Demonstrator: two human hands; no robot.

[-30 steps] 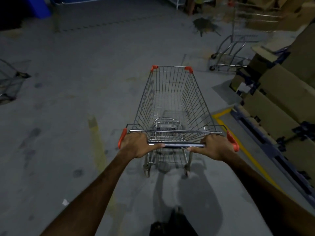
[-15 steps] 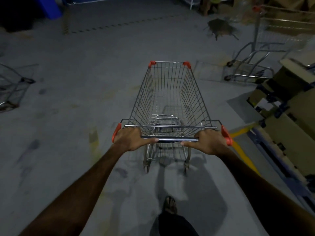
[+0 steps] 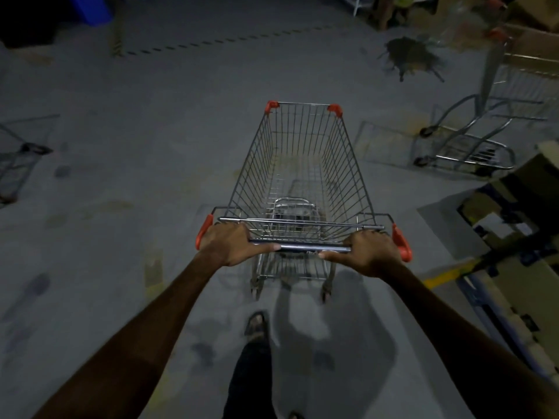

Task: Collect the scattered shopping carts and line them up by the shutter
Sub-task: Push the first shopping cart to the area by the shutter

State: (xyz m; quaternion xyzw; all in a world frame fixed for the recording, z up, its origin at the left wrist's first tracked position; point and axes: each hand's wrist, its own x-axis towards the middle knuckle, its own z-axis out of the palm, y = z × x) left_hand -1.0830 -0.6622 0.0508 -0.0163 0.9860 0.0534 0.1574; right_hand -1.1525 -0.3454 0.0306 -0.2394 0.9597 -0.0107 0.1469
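An empty wire shopping cart [image 3: 302,164] with orange corner caps stands straight in front of me on the grey concrete floor. My left hand [image 3: 228,243] grips the left end of its handle bar, and my right hand [image 3: 370,252] grips the right end. A second cart [image 3: 472,137] stands at the upper right, its basket partly cut off by the frame. Part of a third cart [image 3: 18,158] shows at the left edge. No shutter can be made out in the dim light.
Stacked cardboard boxes on a blue pallet rack [image 3: 514,237] line the right side, next to a yellow floor line [image 3: 444,275]. A dark stain [image 3: 408,57] marks the floor far ahead. My sandalled foot [image 3: 257,323] steps behind the cart. Open floor lies ahead and to the left.
The cart and I have rolled forward. The second cart and the boxes have slid rightward and closer, and the stain is nearer. Both hands keep the same grip.
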